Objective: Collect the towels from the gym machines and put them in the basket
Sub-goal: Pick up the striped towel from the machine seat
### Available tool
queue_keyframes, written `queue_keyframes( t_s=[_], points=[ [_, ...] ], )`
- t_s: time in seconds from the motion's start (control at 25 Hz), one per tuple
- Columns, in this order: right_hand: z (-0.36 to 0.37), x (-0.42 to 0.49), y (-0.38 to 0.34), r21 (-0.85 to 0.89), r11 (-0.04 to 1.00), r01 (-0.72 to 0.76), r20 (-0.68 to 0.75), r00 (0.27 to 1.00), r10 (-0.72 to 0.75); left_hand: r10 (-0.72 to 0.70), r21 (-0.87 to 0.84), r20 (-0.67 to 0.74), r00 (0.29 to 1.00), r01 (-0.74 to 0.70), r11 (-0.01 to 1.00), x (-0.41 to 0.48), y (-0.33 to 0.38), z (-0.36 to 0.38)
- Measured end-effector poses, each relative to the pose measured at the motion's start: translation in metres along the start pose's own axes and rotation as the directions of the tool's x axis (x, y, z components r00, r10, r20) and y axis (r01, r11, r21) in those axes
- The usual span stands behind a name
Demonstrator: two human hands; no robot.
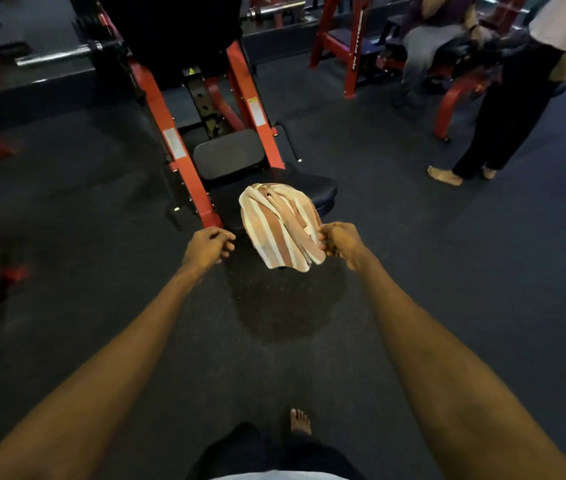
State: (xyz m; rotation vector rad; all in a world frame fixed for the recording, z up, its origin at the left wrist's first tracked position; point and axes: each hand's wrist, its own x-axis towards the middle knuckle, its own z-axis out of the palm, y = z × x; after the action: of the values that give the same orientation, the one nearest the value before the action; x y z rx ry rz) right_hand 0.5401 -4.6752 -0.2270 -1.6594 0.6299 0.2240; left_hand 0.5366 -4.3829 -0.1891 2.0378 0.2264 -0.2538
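Currently the striped towel (279, 225), soft, light and limp, drapes off the machine seat (271, 188) at frame centre; right hand (340, 240) fingers pinch its edge, left hand (207, 245) fingers curled, empty; gather bunched cloth mid-fold.

One crumpled cloth towel with brown, pink and white stripes (279, 225) is draped over the front edge of the black padded machine seat (323, 190), its lower end hanging off toward the floor.
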Motion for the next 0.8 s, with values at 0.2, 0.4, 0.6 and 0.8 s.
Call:
queue_keyframes(
  t_s=[0.2, 0.4, 0.6, 0.8],
  points=[
    [0.020, 0.097, -0.045, -0.033, 0.999, -0.018, 0.016, 1.000, 0.018, -0.043, -0.020, 0.010, 0.999, 0.043, 0.999, 0.114, 0.012, 0.002],
    [0.047, 0.193, -0.083, -0.103, 0.993, -0.064, -0.004, 0.998, 0.064, -0.061, -0.031, 0.029, 0.998, 0.062, 0.998, 0.229, 0.035, 0.003],
    [0.085, 0.283, -0.102, -0.181, 0.976, -0.123, -0.004, 0.992, 0.125, -0.088, 0.006, 0.067, 0.994, 0.088, 0.996, 0.325, 0.049, -0.004],
    [0.112, 0.363, -0.110, -0.299, 0.941, -0.160, 0.044, 0.982, 0.181, -0.146, 0.051, 0.054, 0.988, 0.143, 0.988, 0.401, 0.043, -0.001]
  ],
)
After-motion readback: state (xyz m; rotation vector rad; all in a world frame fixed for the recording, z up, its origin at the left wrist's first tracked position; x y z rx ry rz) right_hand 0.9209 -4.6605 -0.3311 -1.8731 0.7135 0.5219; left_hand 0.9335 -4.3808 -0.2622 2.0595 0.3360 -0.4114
